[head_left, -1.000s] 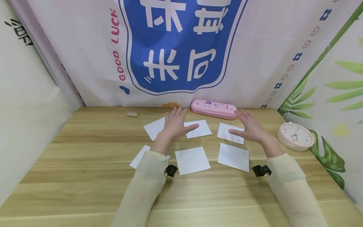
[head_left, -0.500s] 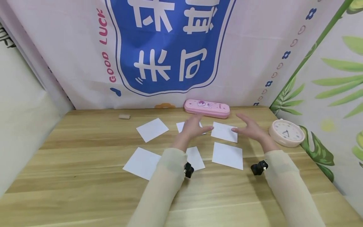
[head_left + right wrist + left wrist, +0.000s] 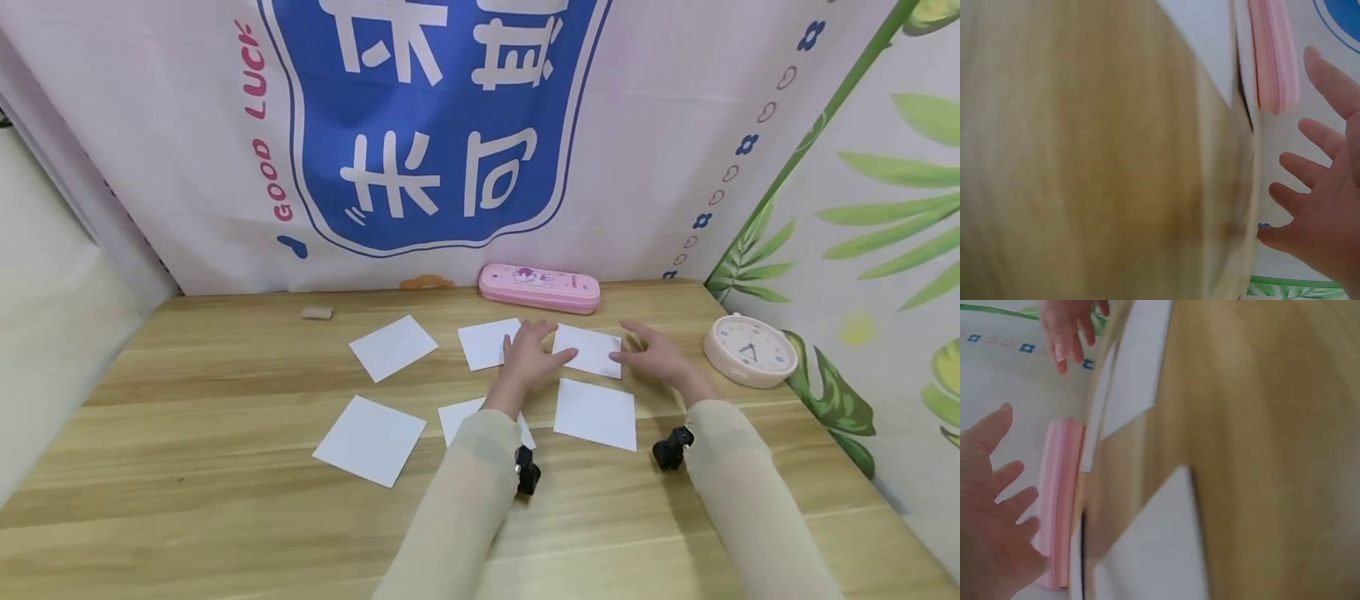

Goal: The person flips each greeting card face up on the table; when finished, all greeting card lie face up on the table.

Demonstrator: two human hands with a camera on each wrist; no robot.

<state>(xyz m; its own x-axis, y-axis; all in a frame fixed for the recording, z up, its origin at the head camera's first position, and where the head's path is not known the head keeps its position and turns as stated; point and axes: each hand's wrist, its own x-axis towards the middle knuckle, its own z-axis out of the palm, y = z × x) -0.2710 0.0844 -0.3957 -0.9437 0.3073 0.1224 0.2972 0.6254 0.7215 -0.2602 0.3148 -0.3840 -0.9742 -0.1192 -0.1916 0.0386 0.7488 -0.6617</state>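
White paper cards lie flat in two rows of three. Around the back right card (image 3: 587, 348), my two hands face each other. My left hand (image 3: 531, 362), fingers spread, is at its left side, covering part of the back middle card (image 3: 482, 342). To its right is my right hand (image 3: 656, 357), with thumb and fingers apart. Both wrist views show the hands holding nothing; contact with the card cannot be made out. The front right card (image 3: 596, 414) lies nearer me. My left forearm partly hides the front middle card (image 3: 461, 414).
A pink pencil case (image 3: 538, 288) lies at the table's back edge. The round clock (image 3: 752, 350) stands on the right. Farther left are the back left card (image 3: 393, 347), the front left card (image 3: 371, 440) and a small beige piece (image 3: 317, 312). A printed cloth hangs behind.
My left hand has moved right, from over the back left and middle cards to beside the back right card. My right hand has come slightly nearer that card. The head view has shifted slightly.
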